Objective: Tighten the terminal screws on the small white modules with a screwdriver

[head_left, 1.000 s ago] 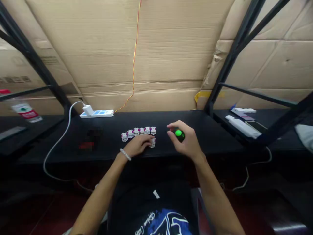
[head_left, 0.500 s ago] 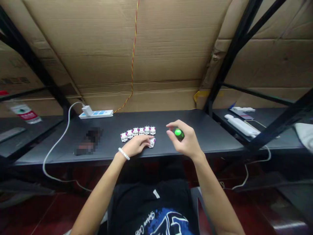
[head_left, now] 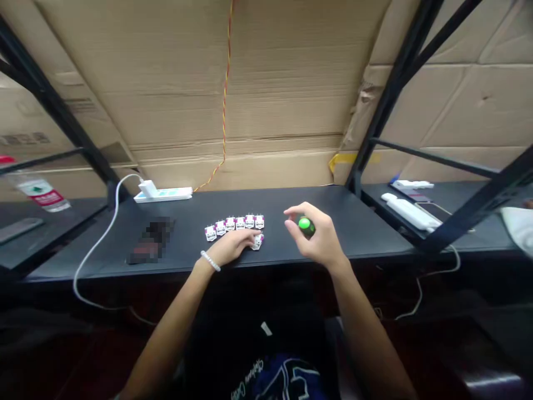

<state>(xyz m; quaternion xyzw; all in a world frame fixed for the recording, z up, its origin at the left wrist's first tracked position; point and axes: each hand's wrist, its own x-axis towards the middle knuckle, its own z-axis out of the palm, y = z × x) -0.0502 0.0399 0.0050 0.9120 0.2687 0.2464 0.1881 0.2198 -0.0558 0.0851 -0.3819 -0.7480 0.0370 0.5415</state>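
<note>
Near the front edge of the black table, my left hand (head_left: 230, 248) has its fingertips closed on a small white-and-purple part (head_left: 257, 241) lying on the surface. It looks like a keyboard switch or small electrical module. Just beyond the fingers, several matching parts (head_left: 240, 223) form a slightly curved row. To the right, my right hand (head_left: 314, 236) is raised over the table with thumb and index finger apart. The other fingers wrap round a green-and-black screwdriver (head_left: 306, 225), its round green end facing me; its shaft cannot be seen.
A white power strip (head_left: 164, 194) with a plugged-in charger stands at the back left, its cable looping over the front edge. A blurred dark object (head_left: 150, 240) lies on the left. Black metal frame posts (head_left: 381, 105) flank the table (head_left: 353, 222). Cardboard (head_left: 287, 83) lines the back.
The camera view has shifted very slightly. Both hands stay nearly where they were, the left on the white-and-purple part, the right round the screwdriver.
</note>
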